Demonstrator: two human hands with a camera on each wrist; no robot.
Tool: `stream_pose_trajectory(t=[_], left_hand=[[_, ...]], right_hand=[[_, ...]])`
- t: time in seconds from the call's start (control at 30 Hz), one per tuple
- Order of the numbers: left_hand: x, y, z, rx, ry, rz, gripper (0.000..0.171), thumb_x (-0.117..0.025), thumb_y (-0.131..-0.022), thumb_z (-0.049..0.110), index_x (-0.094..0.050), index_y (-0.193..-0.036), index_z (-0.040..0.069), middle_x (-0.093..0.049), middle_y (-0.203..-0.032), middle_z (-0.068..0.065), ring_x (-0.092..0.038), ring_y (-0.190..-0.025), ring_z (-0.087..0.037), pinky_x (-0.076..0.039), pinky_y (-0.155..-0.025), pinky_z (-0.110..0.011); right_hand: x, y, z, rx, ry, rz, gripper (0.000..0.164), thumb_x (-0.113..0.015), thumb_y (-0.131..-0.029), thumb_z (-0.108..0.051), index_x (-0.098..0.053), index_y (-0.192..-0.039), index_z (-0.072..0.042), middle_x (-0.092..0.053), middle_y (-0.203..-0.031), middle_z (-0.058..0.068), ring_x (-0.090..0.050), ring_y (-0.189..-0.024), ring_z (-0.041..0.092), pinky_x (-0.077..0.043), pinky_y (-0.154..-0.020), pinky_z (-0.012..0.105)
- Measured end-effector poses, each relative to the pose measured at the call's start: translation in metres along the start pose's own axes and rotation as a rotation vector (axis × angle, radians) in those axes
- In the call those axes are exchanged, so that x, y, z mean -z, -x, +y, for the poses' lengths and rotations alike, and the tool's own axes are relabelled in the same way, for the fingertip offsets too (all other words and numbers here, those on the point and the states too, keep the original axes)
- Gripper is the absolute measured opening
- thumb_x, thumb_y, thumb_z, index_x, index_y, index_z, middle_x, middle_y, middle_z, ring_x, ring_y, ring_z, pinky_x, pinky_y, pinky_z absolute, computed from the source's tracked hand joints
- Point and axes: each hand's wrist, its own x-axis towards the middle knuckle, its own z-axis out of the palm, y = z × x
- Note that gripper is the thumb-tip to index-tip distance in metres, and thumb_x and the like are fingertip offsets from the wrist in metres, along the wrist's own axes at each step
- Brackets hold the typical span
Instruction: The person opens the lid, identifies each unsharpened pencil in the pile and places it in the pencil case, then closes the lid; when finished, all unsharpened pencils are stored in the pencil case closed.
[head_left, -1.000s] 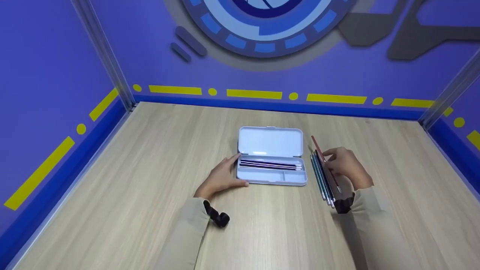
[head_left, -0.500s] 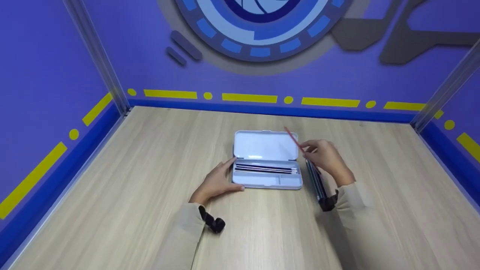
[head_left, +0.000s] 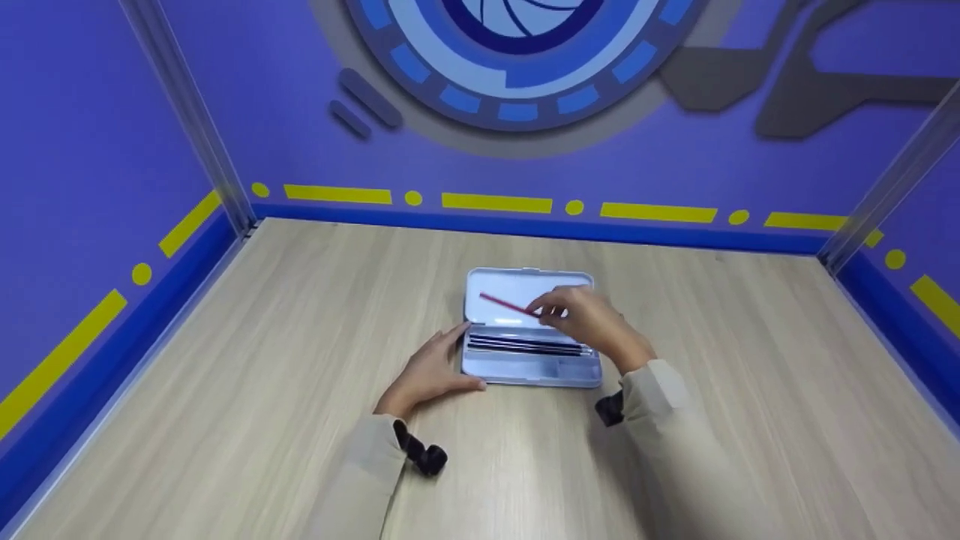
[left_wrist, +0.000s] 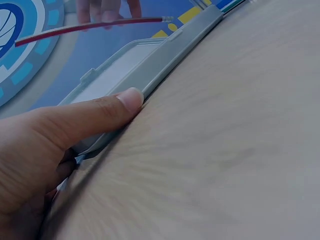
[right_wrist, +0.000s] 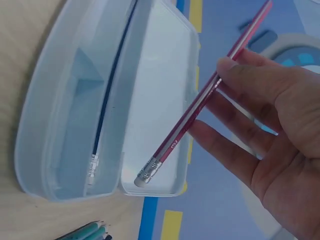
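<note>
A white pencil case (head_left: 517,370) lies with its lid laid back, several dark striped pencils (head_left: 529,346) side by side in its rear compartment. My left hand (head_left: 427,371) holds the case's left end, thumb along the front wall and fingers at the rear left. Over the lid, my right hand (head_left: 592,322) pinches a red pencil (head_left: 501,301) between thumb and fingers. The right wrist view shows this red pencil (right_wrist: 187,117) tilted, its eraser end down toward the lid. One dark pencil (right_wrist: 107,107) shows in the case there.
Beside the case's right end lie green pencils (right_wrist: 82,233), hidden by my right arm in the head view. The front of the case has a divider (right_wrist: 91,80). Blue walls (head_left: 487,172) enclose the wooden table (head_left: 300,300) at the back and sides.
My right hand has lifted the red pencil from the pencils at the right and carried it left over the case lid, turning it flatter. My left hand stays on the case.
</note>
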Motion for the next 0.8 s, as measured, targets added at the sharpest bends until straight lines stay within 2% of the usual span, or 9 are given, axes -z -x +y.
stream_pose_trajectory(t=[0.1,0.17,0.3,0.47,0.63,0.8], left_hand=[[0.000,0.006,-0.005,0.029,-0.016,-0.015,0.105,-0.088,-0.064,0.041,-0.033,-0.151,0.018,-0.036,-0.153,-0.014,-0.026,-0.142,-0.041,-0.024,-0.116,-0.054],[0.000,0.007,-0.005,0.036,-0.008,-0.015,0.104,-0.087,-0.064,0.042,-0.033,-0.151,0.019,-0.036,-0.153,-0.014,-0.027,-0.143,-0.040,-0.024,-0.116,-0.054],[-0.002,0.009,-0.005,0.046,0.020,-0.008,0.103,-0.087,-0.064,0.043,-0.033,-0.151,0.023,-0.035,-0.154,-0.014,-0.025,-0.144,-0.039,-0.023,-0.117,-0.053],[-0.001,0.013,-0.004,0.072,0.001,-0.029,0.106,-0.088,-0.063,0.042,-0.032,-0.151,0.021,-0.035,-0.153,-0.016,-0.030,-0.142,-0.038,-0.026,-0.116,-0.053],[-0.002,0.006,-0.002,0.035,0.006,-0.018,0.104,-0.087,-0.064,0.043,-0.032,-0.151,0.023,-0.034,-0.154,-0.015,-0.025,-0.143,-0.040,-0.024,-0.116,-0.056],[0.000,-0.001,0.002,0.048,0.003,-0.022,0.105,-0.087,-0.064,0.044,-0.032,-0.151,0.026,-0.032,-0.156,-0.012,-0.021,-0.145,-0.040,-0.021,-0.116,-0.056]], right_hand=[[-0.015,0.001,-0.001,0.022,0.043,-0.046,0.023,-0.068,-0.087,-0.005,-0.075,-0.107,-0.015,-0.073,-0.093,0.000,-0.065,-0.083,0.013,-0.057,-0.078,0.032],[-0.022,0.002,0.000,0.039,0.059,-0.029,0.022,-0.068,-0.087,-0.003,-0.076,-0.105,-0.014,-0.073,-0.091,0.002,-0.066,-0.082,0.014,-0.057,-0.076,0.033],[-0.031,0.002,0.000,0.019,0.090,0.006,0.022,-0.069,-0.085,-0.001,-0.077,-0.101,-0.013,-0.073,-0.088,0.002,-0.067,-0.079,0.014,-0.057,-0.072,0.032],[-0.035,0.002,-0.003,-0.055,0.084,-0.078,0.023,-0.068,-0.087,-0.004,-0.076,-0.105,-0.014,-0.074,-0.095,0.003,-0.067,-0.084,0.014,-0.058,-0.075,0.030],[-0.032,0.003,-0.002,-0.097,0.081,-0.040,0.023,-0.069,-0.085,-0.001,-0.076,-0.103,-0.011,-0.074,-0.096,0.005,-0.067,-0.083,0.016,-0.059,-0.078,0.033],[-0.021,0.002,0.001,-0.117,0.070,-0.048,0.023,-0.070,-0.085,-0.003,-0.075,-0.107,-0.009,-0.073,-0.097,0.007,-0.066,-0.083,0.018,-0.058,-0.080,0.035]])
